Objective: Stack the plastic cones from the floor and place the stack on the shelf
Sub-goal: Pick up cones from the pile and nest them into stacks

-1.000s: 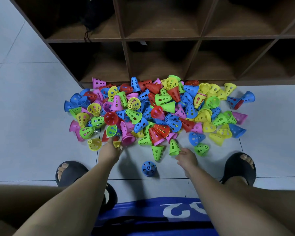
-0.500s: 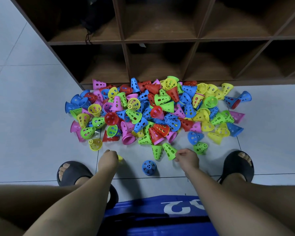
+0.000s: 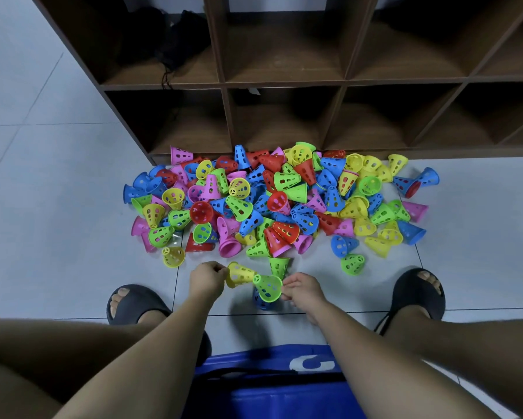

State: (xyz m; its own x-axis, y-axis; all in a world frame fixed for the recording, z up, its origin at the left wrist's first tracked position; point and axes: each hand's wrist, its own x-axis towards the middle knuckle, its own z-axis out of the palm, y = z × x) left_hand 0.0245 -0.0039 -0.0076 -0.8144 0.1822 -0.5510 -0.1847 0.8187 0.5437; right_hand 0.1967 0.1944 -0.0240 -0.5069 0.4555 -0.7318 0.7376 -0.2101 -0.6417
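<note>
A heap of several small perforated plastic cones (image 3: 272, 201) in blue, yellow, green, red and pink lies on the tiled floor in front of a wooden cubby shelf (image 3: 284, 83). My left hand (image 3: 207, 278) pinches a yellow cone (image 3: 239, 274) by its rim. My right hand (image 3: 302, 288) holds a green cone (image 3: 267, 287) right beside it, the two cones touching tip to side. A blue cone (image 3: 261, 302) stands on the floor under the green one, mostly hidden. Another green cone (image 3: 279, 266) stands just behind.
My feet in black sandals (image 3: 133, 300) (image 3: 417, 293) flank the hands. A dark bag (image 3: 163, 40) sits in the upper left cubby. The lower cubbies (image 3: 284, 122) stand open behind the heap. Blue fabric (image 3: 269, 385) covers the bottom of the view.
Both hands drew back from the heap's edge, each with a cone, lifted them and brought them together over the blue cone.
</note>
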